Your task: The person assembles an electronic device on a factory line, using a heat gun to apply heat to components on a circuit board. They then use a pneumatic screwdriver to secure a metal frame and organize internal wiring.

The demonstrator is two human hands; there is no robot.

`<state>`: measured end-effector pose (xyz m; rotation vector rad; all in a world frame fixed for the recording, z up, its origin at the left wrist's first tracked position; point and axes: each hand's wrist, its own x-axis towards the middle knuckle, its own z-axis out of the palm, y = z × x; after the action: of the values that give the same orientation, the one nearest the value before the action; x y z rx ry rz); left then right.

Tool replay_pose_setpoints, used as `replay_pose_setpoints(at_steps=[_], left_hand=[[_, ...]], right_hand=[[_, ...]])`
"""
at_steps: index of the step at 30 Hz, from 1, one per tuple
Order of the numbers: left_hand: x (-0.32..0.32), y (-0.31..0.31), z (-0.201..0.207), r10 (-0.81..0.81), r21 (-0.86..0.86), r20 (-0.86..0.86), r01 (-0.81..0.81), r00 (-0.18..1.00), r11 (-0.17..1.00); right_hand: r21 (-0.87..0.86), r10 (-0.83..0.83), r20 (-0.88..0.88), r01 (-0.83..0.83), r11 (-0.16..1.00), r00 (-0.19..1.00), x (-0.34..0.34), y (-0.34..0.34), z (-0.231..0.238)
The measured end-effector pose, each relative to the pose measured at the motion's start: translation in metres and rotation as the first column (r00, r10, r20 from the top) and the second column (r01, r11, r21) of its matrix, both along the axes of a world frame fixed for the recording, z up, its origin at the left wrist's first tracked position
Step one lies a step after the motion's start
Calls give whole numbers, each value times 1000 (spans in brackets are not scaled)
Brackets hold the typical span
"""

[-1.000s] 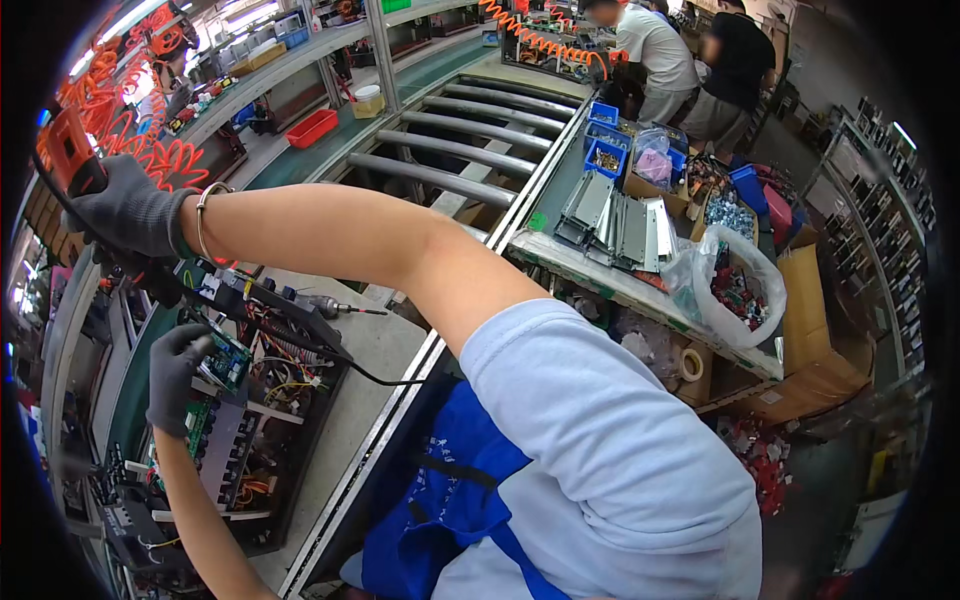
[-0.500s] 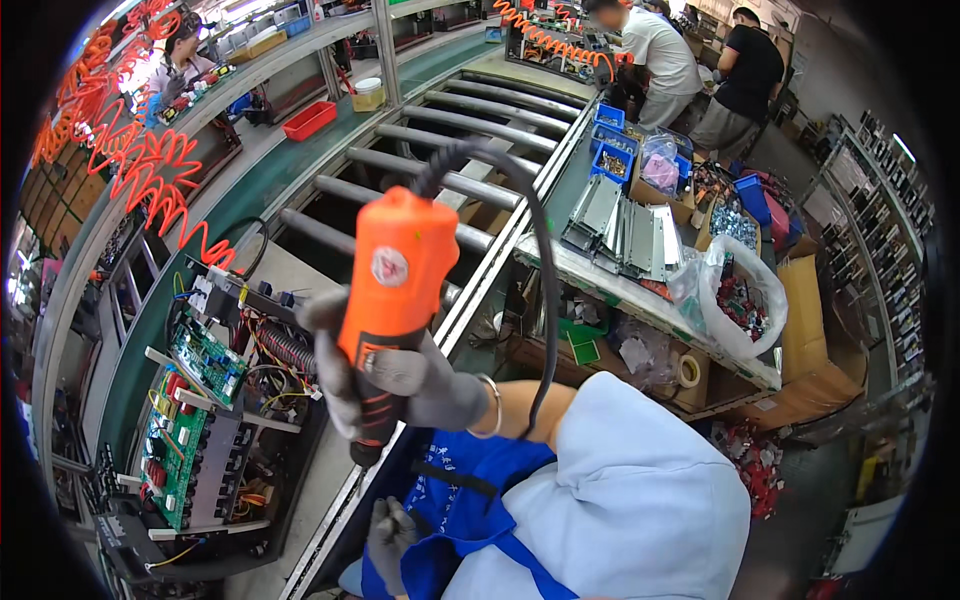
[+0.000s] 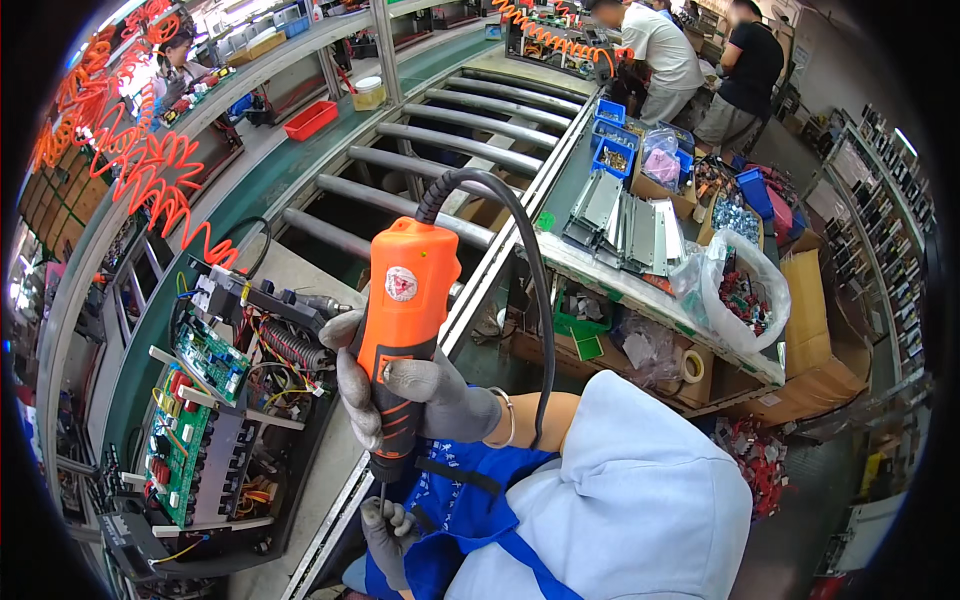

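Gripping one orange and black power screwdriver (image 3: 408, 285), the gloved right hand (image 3: 435, 395) was closed around its dark lower half, with the thumb across the front. The tool stood nearly upright, bit down, in front of one blue apron (image 3: 445, 470). One black cable (image 3: 543, 300) left its top and looped down on the right. Below, the gloved left hand (image 3: 388, 540) had its fingers curled at the one thin bit (image 3: 383, 492); whether they pinched it could not be told.

To the left, one open case (image 3: 300, 490) sat on a worktop (image 3: 328, 475), with two green circuit boards (image 3: 178, 450) in view among loose wires. Farther off lay a row of at least six metal rollers (image 3: 450, 165), and beyond them one red tray (image 3: 311, 121) and one tub (image 3: 368, 93).

On the right stood at least three blue bins (image 3: 611, 158), several metal brackets (image 3: 612, 215) and one clear bag (image 3: 775, 270) of mostly red parts. One tape roll (image 3: 691, 366) was underneath. At the far side were two people, one in a white shirt (image 3: 655, 45), one in a black shirt (image 3: 757, 55).
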<state>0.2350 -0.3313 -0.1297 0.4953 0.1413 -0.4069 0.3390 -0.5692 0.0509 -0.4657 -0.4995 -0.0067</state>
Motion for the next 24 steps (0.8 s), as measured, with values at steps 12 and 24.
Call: replay_pose_setpoints(at_steps=[12, 24], left_hand=[[-13, -14, 29, 231, 184, -168, -200, 958, 962], [-12, -11, 32, 110, -127, -229, -142, 967, 982]], right_hand=[[33, 46, 6, -46, 998, 999, 3, 1, 0], [1, 50, 78, -50, 999, 996, -9, 3, 5]])
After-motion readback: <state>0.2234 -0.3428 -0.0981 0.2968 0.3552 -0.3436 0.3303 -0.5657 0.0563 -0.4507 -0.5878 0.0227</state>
